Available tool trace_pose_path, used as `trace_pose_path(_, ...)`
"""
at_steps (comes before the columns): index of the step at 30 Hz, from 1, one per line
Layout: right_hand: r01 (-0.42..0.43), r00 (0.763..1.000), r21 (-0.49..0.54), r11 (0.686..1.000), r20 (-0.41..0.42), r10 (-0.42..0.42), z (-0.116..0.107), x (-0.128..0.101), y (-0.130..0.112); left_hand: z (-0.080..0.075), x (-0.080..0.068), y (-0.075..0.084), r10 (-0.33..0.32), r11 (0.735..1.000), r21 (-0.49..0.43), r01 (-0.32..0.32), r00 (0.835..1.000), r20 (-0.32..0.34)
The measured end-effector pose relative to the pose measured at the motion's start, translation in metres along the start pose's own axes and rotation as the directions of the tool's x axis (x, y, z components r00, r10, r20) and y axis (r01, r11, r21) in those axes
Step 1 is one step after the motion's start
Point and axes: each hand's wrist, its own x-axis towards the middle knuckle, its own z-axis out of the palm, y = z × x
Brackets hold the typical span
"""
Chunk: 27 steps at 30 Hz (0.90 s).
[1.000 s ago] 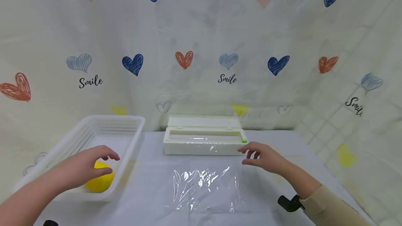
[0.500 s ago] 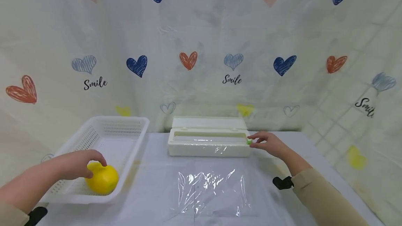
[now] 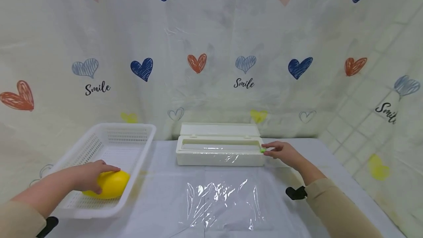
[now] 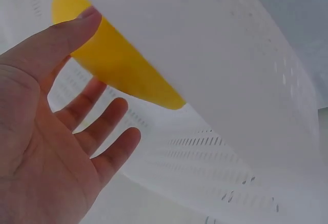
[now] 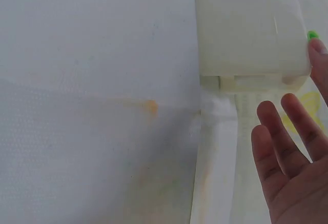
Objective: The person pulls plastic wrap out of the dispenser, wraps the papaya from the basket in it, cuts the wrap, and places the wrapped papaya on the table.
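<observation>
A yellow round fruit [image 3: 114, 184] lies in the near end of a white slotted basket [image 3: 145, 146]. My left hand [image 3: 94, 175] rests against the fruit's left side with fingers spread and relaxed; in the left wrist view the thumb tip touches the fruit [image 4: 113, 65]. A white cling-film dispenser box [image 3: 219, 155] stands open at mid-table. My right hand [image 3: 275, 151] reaches its right end, and a fingertip touches the small green slider [image 3: 262, 150], seen also as the green slider [image 5: 312, 34]. The other fingers [image 5: 277, 131] are straight. A loose sheet of clear film [image 3: 221, 203] lies flat in front of the box.
A white cloth covers the table [image 3: 165, 194]. A heart-printed curtain [image 3: 211, 65] hangs close behind the basket and box. Black wrist straps [image 3: 295, 193] show on both arms. The table's right edge runs near the curtain folds.
My right hand moved from above the table up to the green slider at the box's right end. My left hand settled lower on the fruit, which shifted slightly right in the basket.
</observation>
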Motion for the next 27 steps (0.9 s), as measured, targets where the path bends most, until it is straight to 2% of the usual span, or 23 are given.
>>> trace_pose_path(15,-0.066,0.997,0.073,0.995,0.049,0.063,0.001,0.000,0.001,-0.004,0.012,0.005,-0.049,0.996,-0.070,0.054,0.996,0.070)
trace_pose_path(19,-0.087,0.995,0.075,0.993,0.048,0.084,0.003,0.001,0.000,-0.005,0.011,0.008,-0.069,0.994,-0.080,0.075,0.995,0.072)
trace_pose_path(27,-0.104,0.994,0.068,0.992,0.044,0.101,0.005,0.000,0.002,-0.009,0.010,0.009,-0.059,0.995,-0.083,0.063,0.997,0.055)
